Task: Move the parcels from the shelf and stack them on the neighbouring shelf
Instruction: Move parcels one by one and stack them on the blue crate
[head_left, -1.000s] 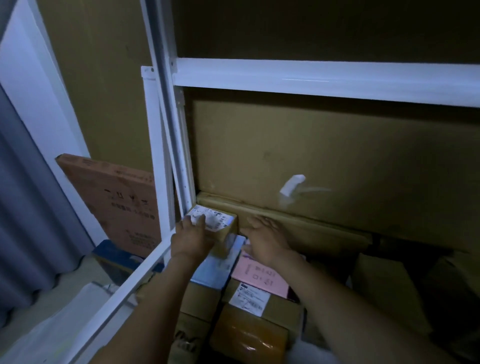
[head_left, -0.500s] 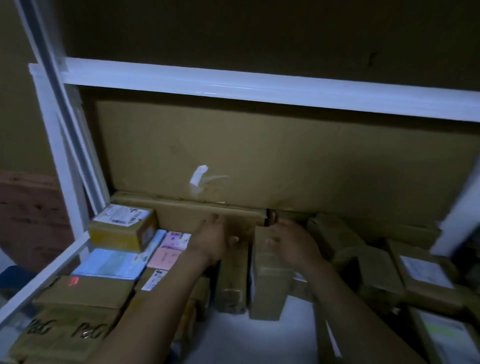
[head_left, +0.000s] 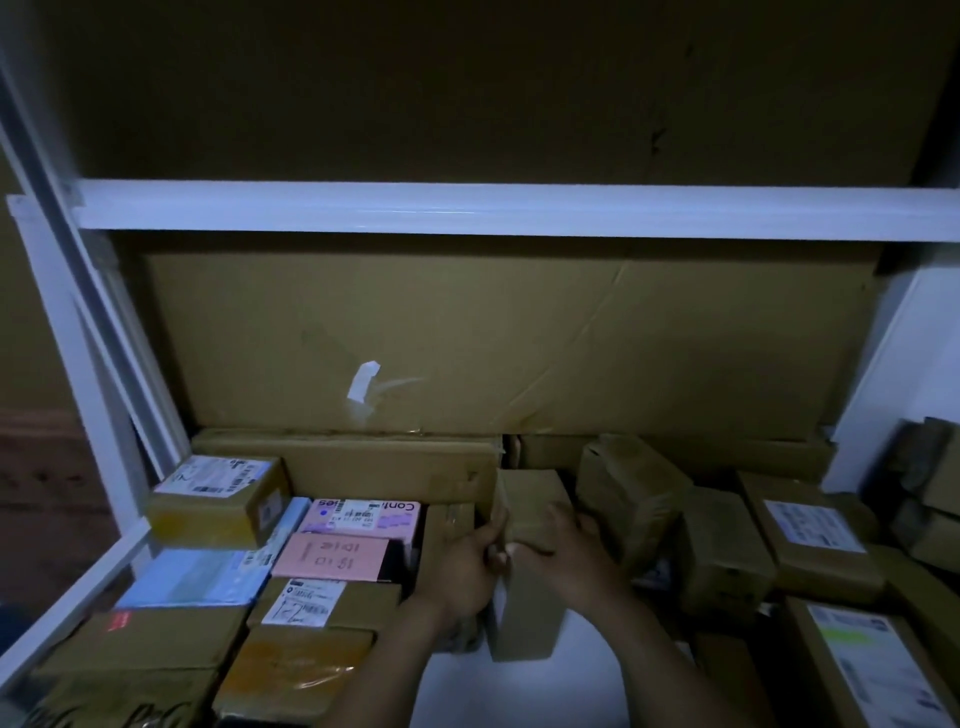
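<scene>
The left hand (head_left: 465, 569) curls its fingers round the left edge of a tall brown cardboard parcel (head_left: 527, 623), and the right hand (head_left: 569, 553) wraps over its upper right face, so both hands grasp it together. The parcel stands upright on the bare white shelf board (head_left: 582, 686), in a gap between two groups. Just to its left is a narrow brown box (head_left: 447, 525), then a tidy stack with a pink flat box (head_left: 332, 558), a pale blue flat packet (head_left: 208, 574) and, resting on that packet, a yellow-brown box with a white label (head_left: 218, 499). On its right, loose taped brown parcels (head_left: 631, 499) lie at odd angles. Behind runs a long flat brown carton (head_left: 343, 457) against a creased cardboard backing sheet (head_left: 467, 338), under a white shelf beam (head_left: 467, 208). To lift well, I judge it best to raise the parcel straight up and toward the body before swinging it, since a sideways drag could topple its close neighbours. One palm beneath would steady so tall a box.
</scene>
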